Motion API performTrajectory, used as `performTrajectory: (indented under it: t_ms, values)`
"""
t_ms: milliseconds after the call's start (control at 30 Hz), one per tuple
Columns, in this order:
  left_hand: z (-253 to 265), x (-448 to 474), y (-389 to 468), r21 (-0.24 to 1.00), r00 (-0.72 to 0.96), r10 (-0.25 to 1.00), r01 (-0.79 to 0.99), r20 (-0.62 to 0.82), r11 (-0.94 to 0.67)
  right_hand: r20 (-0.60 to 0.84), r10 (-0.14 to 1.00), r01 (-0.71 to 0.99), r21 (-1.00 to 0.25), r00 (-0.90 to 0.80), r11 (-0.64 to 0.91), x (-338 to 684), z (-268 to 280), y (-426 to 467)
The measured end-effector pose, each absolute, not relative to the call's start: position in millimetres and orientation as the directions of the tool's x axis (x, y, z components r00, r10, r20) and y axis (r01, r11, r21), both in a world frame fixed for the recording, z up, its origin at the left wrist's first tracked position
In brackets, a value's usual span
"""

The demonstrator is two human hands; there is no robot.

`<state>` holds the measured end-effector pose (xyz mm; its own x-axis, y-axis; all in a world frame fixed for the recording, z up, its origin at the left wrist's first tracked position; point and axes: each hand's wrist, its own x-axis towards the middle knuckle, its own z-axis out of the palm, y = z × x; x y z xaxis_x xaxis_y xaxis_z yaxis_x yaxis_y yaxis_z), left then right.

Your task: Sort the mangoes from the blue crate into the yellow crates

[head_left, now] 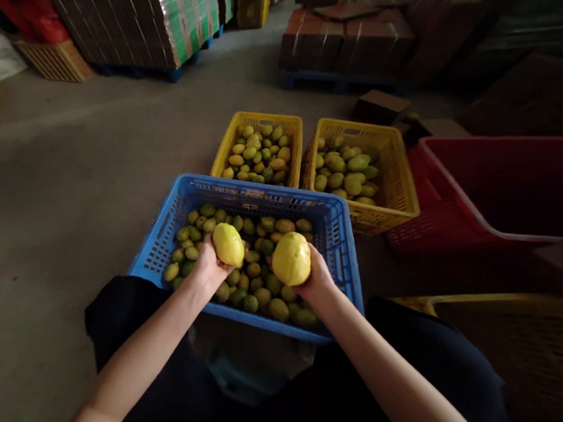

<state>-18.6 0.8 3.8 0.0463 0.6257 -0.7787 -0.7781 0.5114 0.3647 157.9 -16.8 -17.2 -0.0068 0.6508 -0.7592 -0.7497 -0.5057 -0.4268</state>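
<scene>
My left hand point(210, 264) is closed around a yellow lemon point(229, 245), held above the blue crate. A larger, rounder yellow lemon point(291, 259) sits in my right hand point(318, 279), whose fingers are mostly hidden behind the fruit. Below both hands, the blue plastic crate point(344, 258) holds many green and yellowish lemons point(263, 297) across its bottom. The crate stands between my knees, its near edge close to me.
Two yellow crates, one at the back point(297, 132) and one to its right point(403, 178), hold more lemons. A red crate point(490, 233) and another yellow crate point(502, 302) lie right. Strapped cartons point(116, 27) and brown boxes point(314, 40) stand on pallets beyond.
</scene>
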Motion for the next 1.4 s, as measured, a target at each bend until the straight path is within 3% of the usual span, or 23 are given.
performTrajectory:
  t_ms: [133,333,533,800,933,1033,1167,1267,1333,1400]
  values:
    - [4.1,-19.7,2.7,0.379,-0.012,0.654,-0.823,-0.757,0.423,-0.748,0.658,-0.734,-0.398,-0.087,-0.550,161.4,-17.5,-14.7]
    - [2.6,-22.4,-0.1,0.296,0.117,0.661,-0.827,-0.741,0.478,-0.759,0.626,-0.709,-0.341,-0.179,-0.617,155.9,-3.6,-17.9]
    - [5.3,-17.8,1.5,0.284,0.094,0.624,-0.831,-0.776,0.478,-0.796,0.555,-0.646,-0.295,-0.243,-0.705,152.0,-7.4,-14.6]
    - [16.6,-19.1,0.0,0.177,0.263,0.543,-0.759,-0.797,0.627,-0.811,0.512,-0.636,-0.241,-0.283,-0.733,155.3,-12.8,-13.4]
    - [17.0,-16.2,1.4,0.280,0.227,0.574,-0.698,-0.787,0.659,-0.805,0.529,-0.608,-0.285,-0.268,-0.741,156.0,-7.9,-12.6]
    - [15.5,-14.1,1.4,0.502,0.113,0.682,-0.593,-0.722,0.630,-0.764,0.601,-0.586,-0.381,-0.236,-0.715,156.8,-6.3,-11.4]
    - [16.6,-17.2,-2.0,0.865,-0.068,0.923,-0.379,-0.380,0.328,-0.539,0.842,-0.526,-0.708,-0.031,-0.472,157.3,-5.7,-13.3]
    - [19.8,-22.2,-6.7,0.984,-0.073,0.996,-0.171,-0.061,0.047,-0.171,0.963,-0.283,-0.953,0.207,-0.108,157.9,-3.4,-18.8]
    - [20.7,-24.6,-10.4,0.995,-0.010,0.995,0.005,0.102,-0.102,0.100,0.959,-0.019,-0.994,0.266,0.109,158.8,-1.7,-23.3]
    - [19.4,-25.3,-13.9,0.959,0.065,0.972,0.159,0.228,-0.235,0.327,0.914,0.226,-0.935,0.239,0.275,160.0,-1.3,-27.4]
